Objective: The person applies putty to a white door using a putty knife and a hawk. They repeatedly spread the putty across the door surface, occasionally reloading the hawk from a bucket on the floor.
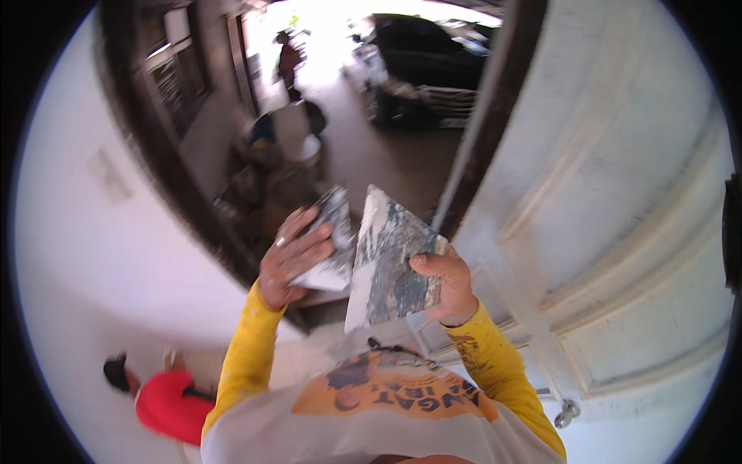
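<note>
My left hand (297,259) is closed on a flat putty spreader (334,271) smeared with white and grey paste; its fingers lie across the face. In my right hand (450,280) is a wider, four-sided putty spreader (386,267), with the thumb pressed on its front. White paste coats the left edge of this one, and grey-blue stains cover the rest. The two spreaders are held up side by side before my chest, their near edges very close; whether they touch I cannot tell. Both my sleeves are yellow, the right one stained.
Ahead is a dark-framed doorway (495,116). A white panelled door (618,232) with a round knob (568,414) stands at right, a white wall (85,224) at left. Someone in a red shirt (171,406) is low at left. Outside are a parked vehicle (421,69), piled containers and a distant person (287,62).
</note>
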A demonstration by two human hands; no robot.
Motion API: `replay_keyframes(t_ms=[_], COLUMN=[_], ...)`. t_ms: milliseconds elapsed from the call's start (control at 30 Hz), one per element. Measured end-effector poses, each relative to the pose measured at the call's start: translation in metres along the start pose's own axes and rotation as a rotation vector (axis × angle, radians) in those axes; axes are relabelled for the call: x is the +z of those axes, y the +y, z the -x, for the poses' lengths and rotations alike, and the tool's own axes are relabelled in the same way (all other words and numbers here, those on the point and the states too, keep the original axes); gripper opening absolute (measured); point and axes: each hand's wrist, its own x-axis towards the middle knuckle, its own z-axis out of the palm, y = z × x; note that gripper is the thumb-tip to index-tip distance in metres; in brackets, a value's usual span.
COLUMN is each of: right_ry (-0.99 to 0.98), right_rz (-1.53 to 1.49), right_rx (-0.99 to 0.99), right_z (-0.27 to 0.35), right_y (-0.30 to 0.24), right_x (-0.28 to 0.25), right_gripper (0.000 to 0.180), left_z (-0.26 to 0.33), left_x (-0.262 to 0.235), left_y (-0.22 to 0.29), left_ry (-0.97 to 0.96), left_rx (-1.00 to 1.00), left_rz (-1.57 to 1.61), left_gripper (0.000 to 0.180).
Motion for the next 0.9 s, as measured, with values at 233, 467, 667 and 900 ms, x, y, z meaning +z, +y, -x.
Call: replay_keyframes(t_ms=[233, 467, 667, 900], right_ry=[0.233, 0.549, 0.728, 0.764], right_rz=[1.057, 0.754, 0.888, 0.996], right_rx=[-0.929, -0.992, -1.031, -0.917], right_z=[0.019, 0.042, 0.018, -0.002], right_y=[-0.151, -0.306, -0.371, -0.365], right_x=[-0.041, -0.026, -0.026, -0.019], right_gripper=[0.036, 0.026, 0.018, 0.033], left_z=[0.049, 0.119, 0.117, 0.106], left_x=[0.037, 0.099, 0.106, 0.102], left_y=[-0.001, -0.031, -0.033, -0.027], left_ry=[0.366, 0.434, 0.405, 0.257], left_rx=[-0.563, -0.879, -0.761, -0.605], left_rz=[0.274, 0.767, 0.562, 0.290], left_gripper=[0.029, 0.019, 0.012, 0.013])
